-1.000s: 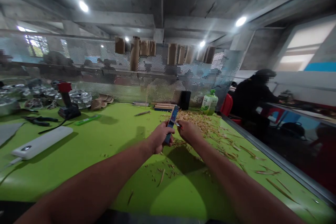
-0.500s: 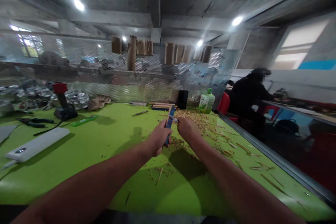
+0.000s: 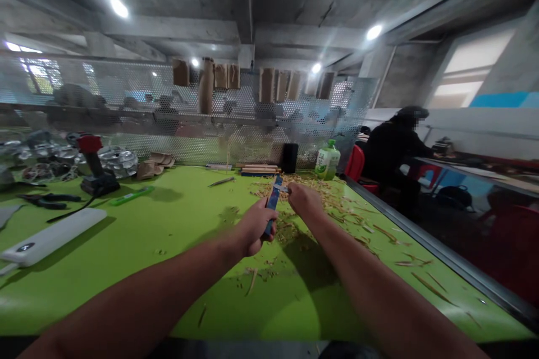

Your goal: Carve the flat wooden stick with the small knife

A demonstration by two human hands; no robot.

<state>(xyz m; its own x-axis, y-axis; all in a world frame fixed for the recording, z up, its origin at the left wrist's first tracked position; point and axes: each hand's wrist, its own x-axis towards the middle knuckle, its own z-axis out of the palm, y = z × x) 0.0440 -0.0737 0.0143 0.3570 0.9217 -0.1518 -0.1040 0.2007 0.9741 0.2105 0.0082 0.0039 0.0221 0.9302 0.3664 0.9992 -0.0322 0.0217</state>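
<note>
My left hand (image 3: 256,227) is closed around the lower end of a blue stick (image 3: 273,196), which points up and away from me. My right hand (image 3: 304,199) is closed on a small knife, its handle mostly hidden in the fist. The pale knife blade (image 3: 281,187) lies across the upper part of the stick. Under and beyond both hands, wood shavings (image 3: 337,205) are scattered over the green tabletop (image 3: 138,269). Farther back, several pale and blue wood strips (image 3: 259,169) lie together beside a dark upright block (image 3: 290,157).
A green bottle (image 3: 327,160) stands at the back right. To the left are a red and black cordless drill (image 3: 96,168), pliers (image 3: 50,200), a green case (image 3: 131,195) and a white power bank-like bar (image 3: 54,235). A pen-like tool (image 3: 221,182) lies mid-table. A seated person (image 3: 391,151) is at right.
The knife has shifted slightly, its blade now showing more plainly across the blue stick. Both hands keep their holds. The whole view has moved a little, so the scene sits farther left.
</note>
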